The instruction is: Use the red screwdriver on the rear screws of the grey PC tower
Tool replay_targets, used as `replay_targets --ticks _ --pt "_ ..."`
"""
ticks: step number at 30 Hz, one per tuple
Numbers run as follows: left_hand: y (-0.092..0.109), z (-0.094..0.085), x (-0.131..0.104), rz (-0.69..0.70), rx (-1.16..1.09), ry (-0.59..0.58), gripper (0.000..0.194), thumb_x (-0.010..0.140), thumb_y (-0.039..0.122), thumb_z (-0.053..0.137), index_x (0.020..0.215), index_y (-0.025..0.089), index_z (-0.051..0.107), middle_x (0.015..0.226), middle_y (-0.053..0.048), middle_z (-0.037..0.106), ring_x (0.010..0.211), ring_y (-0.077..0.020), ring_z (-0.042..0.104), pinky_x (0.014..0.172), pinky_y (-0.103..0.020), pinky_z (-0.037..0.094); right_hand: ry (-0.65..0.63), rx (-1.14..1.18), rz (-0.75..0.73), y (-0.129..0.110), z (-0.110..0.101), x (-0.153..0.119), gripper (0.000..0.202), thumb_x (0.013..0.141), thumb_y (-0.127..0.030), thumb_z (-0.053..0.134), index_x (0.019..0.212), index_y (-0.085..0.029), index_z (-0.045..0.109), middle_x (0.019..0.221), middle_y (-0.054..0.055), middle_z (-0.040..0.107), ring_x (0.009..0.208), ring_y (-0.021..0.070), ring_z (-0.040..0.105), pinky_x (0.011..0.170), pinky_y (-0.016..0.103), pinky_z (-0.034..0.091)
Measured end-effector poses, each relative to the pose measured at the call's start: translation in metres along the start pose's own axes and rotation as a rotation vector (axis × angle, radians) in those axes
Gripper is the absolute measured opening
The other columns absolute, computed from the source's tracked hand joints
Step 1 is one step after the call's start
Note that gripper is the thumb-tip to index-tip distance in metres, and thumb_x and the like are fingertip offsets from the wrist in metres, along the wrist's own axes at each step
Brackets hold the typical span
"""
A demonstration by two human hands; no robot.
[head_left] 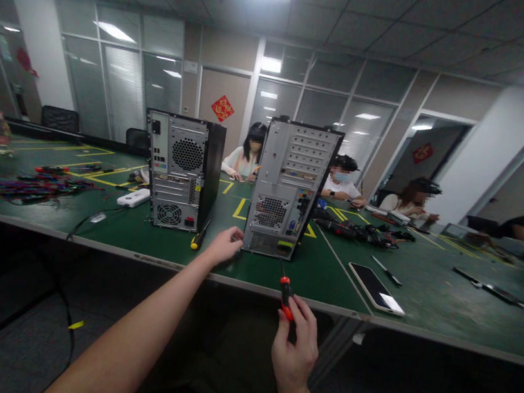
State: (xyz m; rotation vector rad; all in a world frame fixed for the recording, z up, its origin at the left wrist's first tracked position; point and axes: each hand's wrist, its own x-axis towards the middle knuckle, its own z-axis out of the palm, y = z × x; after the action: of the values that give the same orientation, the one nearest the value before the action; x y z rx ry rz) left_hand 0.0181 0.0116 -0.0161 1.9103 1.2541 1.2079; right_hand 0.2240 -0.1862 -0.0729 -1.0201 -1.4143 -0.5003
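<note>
Computer towers: two (rear panels facing); left hand touches nearer tower, grip unclear; right hand clasps red screwdriver.

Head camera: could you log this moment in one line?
left hand: touching grey computer tower | right hand: holding red-handled screwdriver | smartphone: flat on green table

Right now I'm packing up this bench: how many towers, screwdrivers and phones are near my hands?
Towers: 2
Screwdrivers: 2, one in the right hand, one on the table
Phones: 1
Total: 5
</note>
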Motion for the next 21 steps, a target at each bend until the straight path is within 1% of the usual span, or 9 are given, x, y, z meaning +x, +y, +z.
replay_targets --ticks 2,6,9,12,16,21 --pt "0.001 0.0 0.0 -0.007 0.009 0.005 0.016 0.08 0.015 0.061 0.094 0.018 0.068 0.092 -0.003 0.072 0.081 -0.0154 0.066 0.075 -0.025 0.051 0.017 -0.006 0.008 0.0 0.0 0.0 0.028 0.097 -0.02 0.066 0.125 -0.02 0.069 0.117 0.012 0.071 0.106 0.024 0.071 0.091 0.042 0.062" --pt "0.004 -0.001 -0.002 -0.017 0.007 -0.002 0.016 0.08 0.016 0.061 0.095 0.019 0.068 0.093 -0.003 0.072 0.082 -0.0154 0.065 0.076 -0.025 0.051 0.077 -0.017 0.067 0.007 0.0 -0.001 0.021 0.092 -0.03 0.076 0.108 -0.018 0.07 0.105 0.011 0.071 0.096 0.0234 0.071 0.084 0.04 0.061" --pt "0.007 -0.002 -0.003 -0.029 0.005 -0.002 0.016 0.08 0.016 0.061 0.095 0.019 0.068 0.094 -0.003 0.073 0.082 -0.0159 0.066 0.077 -0.026 0.052 0.098 0.007 0.122 0.012 0.002 -0.004 0.022 0.09 -0.032 0.078 0.104 -0.018 0.068 0.105 0.011 0.07 0.096 0.0237 0.07 0.083 0.04 0.06" --pt "0.009 -0.003 -0.004 -0.034 0.005 -0.005 0.016 0.081 0.016 0.061 0.095 0.019 0.068 0.094 -0.004 0.073 0.082 -0.0164 0.066 0.078 -0.027 0.052 0.095 0.029 0.126 0.011 0.002 -0.003 0.021 0.092 -0.025 0.076 0.11 -0.018 0.068 0.11 0.012 0.07 0.103 0.0241 0.07 0.088 0.041 0.06" --pt "0.006 -0.002 -0.003 -0.022 0.006 -0.007 0.017 0.081 0.016 0.061 0.096 0.019 0.068 0.096 -0.003 0.073 0.083 -0.0162 0.066 0.077 -0.026 0.051 0.059 0.011 0.041 0.005 0.001 0.0 0.022 0.095 -0.015 0.068 0.116 -0.02 0.071 0.117 0.012 0.071 0.107 0.0231 0.07 0.092 0.041 0.06" --pt "-0.001 0.0 -0.001 -0.009 -0.002 -0.014 0.019 0.082 0.017 0.059 0.098 0.019 0.067 0.097 -0.003 0.073 0.081 -0.0153 0.065 0.076 -0.026 0.05 0.034 0.022 0.018 -0.001 -0.001 0.0 0.036 0.095 -0.012 0.065 0.13 -0.02 0.068 0.127 0.013 0.07 0.116 0.0257 0.07 0.096 0.044 0.061"
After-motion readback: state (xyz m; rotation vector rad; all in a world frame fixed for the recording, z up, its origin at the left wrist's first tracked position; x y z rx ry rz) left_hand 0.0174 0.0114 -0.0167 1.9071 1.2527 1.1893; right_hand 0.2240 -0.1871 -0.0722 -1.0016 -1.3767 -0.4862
